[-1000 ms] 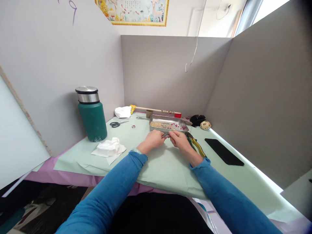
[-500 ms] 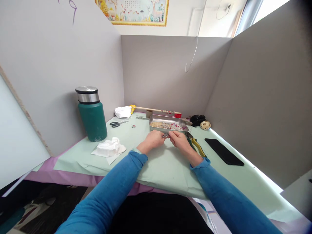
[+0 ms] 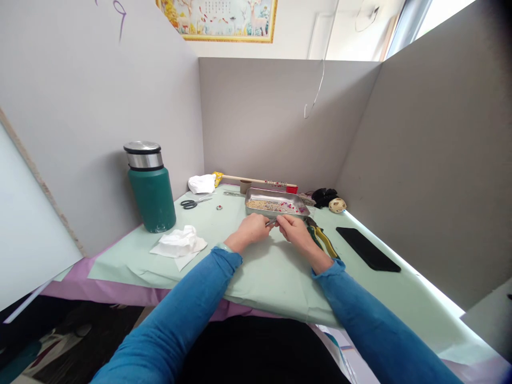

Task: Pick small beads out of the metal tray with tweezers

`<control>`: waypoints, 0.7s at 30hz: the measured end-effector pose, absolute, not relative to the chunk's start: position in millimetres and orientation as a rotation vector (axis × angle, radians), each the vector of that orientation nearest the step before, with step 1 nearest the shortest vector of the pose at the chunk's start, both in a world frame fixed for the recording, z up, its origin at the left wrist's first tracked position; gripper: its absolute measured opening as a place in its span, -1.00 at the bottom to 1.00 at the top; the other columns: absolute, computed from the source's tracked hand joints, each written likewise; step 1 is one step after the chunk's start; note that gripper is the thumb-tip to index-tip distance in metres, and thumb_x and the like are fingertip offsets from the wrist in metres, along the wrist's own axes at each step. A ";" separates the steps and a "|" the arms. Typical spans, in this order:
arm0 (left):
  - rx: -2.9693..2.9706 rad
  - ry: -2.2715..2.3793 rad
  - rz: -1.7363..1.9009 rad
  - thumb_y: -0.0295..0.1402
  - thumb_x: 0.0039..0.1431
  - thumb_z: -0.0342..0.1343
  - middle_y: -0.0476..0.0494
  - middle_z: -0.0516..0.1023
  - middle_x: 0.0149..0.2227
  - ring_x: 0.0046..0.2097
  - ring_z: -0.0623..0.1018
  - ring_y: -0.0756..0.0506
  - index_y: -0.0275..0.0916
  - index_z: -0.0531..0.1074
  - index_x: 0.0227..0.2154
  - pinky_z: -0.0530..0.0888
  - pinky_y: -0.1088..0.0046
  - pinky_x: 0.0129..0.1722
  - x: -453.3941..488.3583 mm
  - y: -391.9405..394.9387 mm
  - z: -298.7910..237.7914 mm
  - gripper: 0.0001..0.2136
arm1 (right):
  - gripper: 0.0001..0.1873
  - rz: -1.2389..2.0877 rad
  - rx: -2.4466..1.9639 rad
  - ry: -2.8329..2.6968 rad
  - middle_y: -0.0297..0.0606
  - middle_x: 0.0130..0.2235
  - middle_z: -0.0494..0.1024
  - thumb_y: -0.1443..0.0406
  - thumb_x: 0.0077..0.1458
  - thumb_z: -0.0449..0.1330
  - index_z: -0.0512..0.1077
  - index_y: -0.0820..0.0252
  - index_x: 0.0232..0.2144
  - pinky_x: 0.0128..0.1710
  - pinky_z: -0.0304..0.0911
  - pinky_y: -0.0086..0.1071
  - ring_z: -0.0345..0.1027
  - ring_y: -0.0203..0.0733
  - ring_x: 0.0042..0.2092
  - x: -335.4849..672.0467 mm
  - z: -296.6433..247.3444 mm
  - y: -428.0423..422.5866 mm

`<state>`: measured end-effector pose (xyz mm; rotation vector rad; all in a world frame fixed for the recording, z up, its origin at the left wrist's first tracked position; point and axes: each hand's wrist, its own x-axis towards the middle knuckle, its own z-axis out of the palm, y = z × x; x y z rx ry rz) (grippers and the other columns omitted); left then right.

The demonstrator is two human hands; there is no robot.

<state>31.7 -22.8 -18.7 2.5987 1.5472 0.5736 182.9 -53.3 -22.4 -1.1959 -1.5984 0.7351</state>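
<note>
Just in front of a shallow metal tray (image 3: 250, 212), my two hands are close together. My left hand (image 3: 253, 229) is closed, with a small grey metal piece (image 3: 271, 221) sticking out between its fingertips toward the other hand. The fingers of my right hand (image 3: 294, 229) are pinched at the far end of that piece; whether they hold something finer there is too small to tell. Tan, grey and red beads (image 3: 272, 206) lie loose in the tray. Beside my right wrist rest pliers (image 3: 326, 242) with yellow and dark green handles.
On the left stand a green bottle (image 3: 152, 197) and a crumpled tissue (image 3: 182, 242). Scissors (image 3: 190, 204) and a small beaded ring (image 3: 218, 207) lie farther back. A flat black slab (image 3: 368, 249) is at right. A beaded stick (image 3: 256, 180) lies behind the tray. Partitions (image 3: 280, 117) enclose the table.
Almost nothing differs. Both hands stay in the same place with the same grip, apart from a very slight shift of the fingertips.
</note>
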 end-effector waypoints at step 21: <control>2.641 1.476 0.588 -0.07 0.22 -0.17 -0.22 0.58 -0.34 -0.27 0.53 -0.14 -0.23 0.53 -0.39 0.38 0.42 -0.26 31.2 -23.4 -18.3 -0.57 | -0.59 0.625 -1.226 -1.647 -0.38 -0.64 0.24 0.01 0.05 0.03 0.24 0.18 -0.62 -0.54 -0.02 -0.41 0.05 -0.34 -0.56 183.0 -23.4 -52.5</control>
